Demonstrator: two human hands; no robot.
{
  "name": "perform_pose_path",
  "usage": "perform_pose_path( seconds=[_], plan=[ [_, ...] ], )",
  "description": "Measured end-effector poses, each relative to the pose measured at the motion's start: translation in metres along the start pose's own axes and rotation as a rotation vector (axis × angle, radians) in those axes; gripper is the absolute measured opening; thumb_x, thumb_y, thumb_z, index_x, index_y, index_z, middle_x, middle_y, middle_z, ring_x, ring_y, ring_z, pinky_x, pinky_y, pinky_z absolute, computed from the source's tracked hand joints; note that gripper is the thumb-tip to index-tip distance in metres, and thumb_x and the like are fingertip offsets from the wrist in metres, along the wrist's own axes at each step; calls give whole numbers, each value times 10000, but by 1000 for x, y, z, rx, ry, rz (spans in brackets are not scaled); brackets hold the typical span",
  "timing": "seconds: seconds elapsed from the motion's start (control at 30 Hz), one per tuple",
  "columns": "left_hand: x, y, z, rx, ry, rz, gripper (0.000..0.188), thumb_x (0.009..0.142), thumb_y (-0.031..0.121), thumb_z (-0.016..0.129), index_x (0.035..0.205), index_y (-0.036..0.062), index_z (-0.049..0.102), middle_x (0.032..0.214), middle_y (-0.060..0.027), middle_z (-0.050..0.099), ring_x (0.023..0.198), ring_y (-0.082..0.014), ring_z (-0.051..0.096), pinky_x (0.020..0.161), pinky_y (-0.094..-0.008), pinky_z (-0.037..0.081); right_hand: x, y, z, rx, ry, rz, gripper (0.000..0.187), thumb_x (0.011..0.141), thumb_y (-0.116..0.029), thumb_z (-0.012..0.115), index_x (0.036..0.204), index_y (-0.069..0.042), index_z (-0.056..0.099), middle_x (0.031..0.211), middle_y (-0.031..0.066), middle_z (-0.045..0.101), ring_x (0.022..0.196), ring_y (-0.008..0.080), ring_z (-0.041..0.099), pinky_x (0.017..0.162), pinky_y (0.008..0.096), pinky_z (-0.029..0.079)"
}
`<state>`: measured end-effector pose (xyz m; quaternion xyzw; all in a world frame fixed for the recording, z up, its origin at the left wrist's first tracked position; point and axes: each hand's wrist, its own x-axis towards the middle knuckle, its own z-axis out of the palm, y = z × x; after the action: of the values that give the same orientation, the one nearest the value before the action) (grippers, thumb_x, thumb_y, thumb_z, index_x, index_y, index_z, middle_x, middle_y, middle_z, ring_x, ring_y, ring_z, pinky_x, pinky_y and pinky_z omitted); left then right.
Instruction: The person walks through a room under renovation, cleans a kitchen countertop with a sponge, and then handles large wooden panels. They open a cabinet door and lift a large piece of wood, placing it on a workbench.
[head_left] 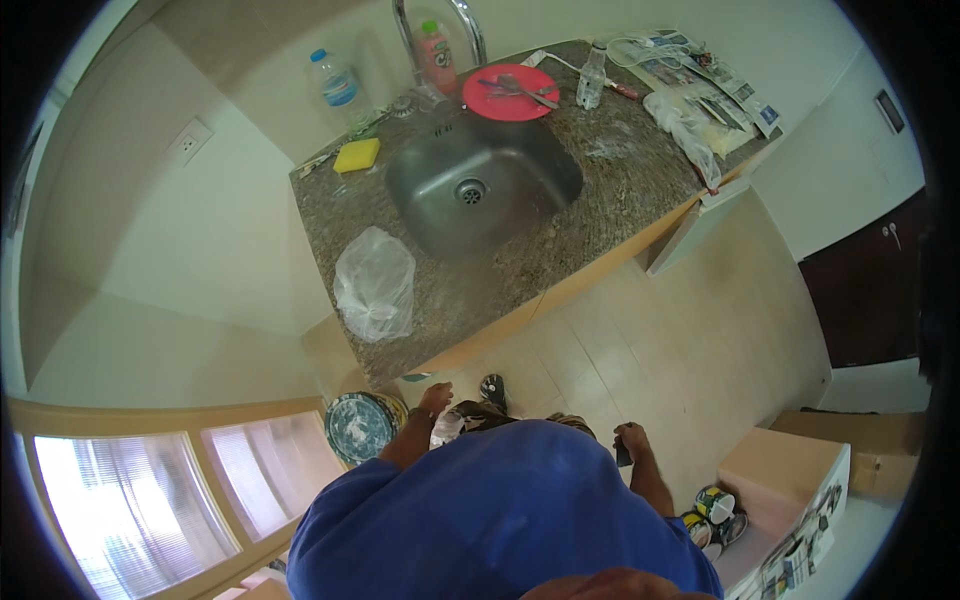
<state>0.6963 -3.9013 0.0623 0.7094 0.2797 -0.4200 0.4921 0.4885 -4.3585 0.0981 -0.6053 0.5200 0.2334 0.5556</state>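
My left hand (436, 398) hangs low beside my body, just off the counter's front left corner, with its fingers loosely apart and nothing visible in them. Below it a white patch shows against my patterned trousers; whether it is cloth or part of them I cannot tell. On the other side, my right hand (632, 438) is closed round a small dark flat object (624, 455), whose kind is unclear. Ahead stands a speckled stone counter (510, 270) with a steel sink (420, 205). A crumpled clear plastic bag (375, 285) lies on its near left part.
Behind the sink are a yellow sponge (357, 155), a water bottle (335, 80), a pink bottle (436, 58) and a red plate (480, 98) with cutlery. Newspapers (745, 95) cover the right end. A cabinet door (690, 235) stands ajar. A paint-stained bucket (362, 428) and cans (714, 504) flank me.
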Motion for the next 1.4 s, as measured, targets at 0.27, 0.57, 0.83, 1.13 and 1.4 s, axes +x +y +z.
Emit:
perform_pose_path(
  seconds=[0.27, 0.57, 0.83, 1.13, 1.4],
  plan=[
    [67, 24, 55, 731, -168, 195, 264, 909, 163, 453, 1093, -18, 505, 1026, -159, 576, 951, -239, 570, 713, -366, 488, 59, 30, -81, -360, -167, -267, 208, 723, -129, 594, 835, 46, 581, 667, 146, 579, 531, 243, 566, 502, 372, 474],
    [52, 90, 187, 1203, 106, 636, 249, 878, 226, 443, 938, 18, 568, 901, -180, 617, 889, -319, 598, 778, -409, 461, 121, -36, -222, 21, 64, 83, 169, 731, -94, 555, 849, 26, 572, 658, 141, 580, 513, 249, 568, 501, 377, 479],
    [77, 150, 252, 443, 101, 314, 326, 874, 283, 409, 872, 9, 584, 887, -158, 611, 834, -247, 594, 731, -380, 449, 197, -106, -267, 123, -17, -2, 206, 742, -103, 530, 858, 67, 544, 686, 152, 567, 520, 230, 557, 473, 343, 486],
    [113, 226, 317, 1067, 14, 644, 183, 844, 120, 440, 955, 31, 555, 992, -205, 596, 973, -343, 564, 806, -431, 457, 270, -175, -317, -440, -71, -671, 206, 768, -113, 482, 802, 65, 578, 615, 122, 590, 552, 200, 580, 499, 303, 478],
    [95, 207, 347, 761, 221, 430, 213, 857, 186, 439, 923, 23, 559, 929, -169, 613, 915, -314, 574, 764, -398, 459, 283, -360, -341, -406, -216, -418, 196, 768, -78, 500, 864, 64, 597, 761, 115, 595, 575, 190, 592, 497, 301, 500]
  ],
)
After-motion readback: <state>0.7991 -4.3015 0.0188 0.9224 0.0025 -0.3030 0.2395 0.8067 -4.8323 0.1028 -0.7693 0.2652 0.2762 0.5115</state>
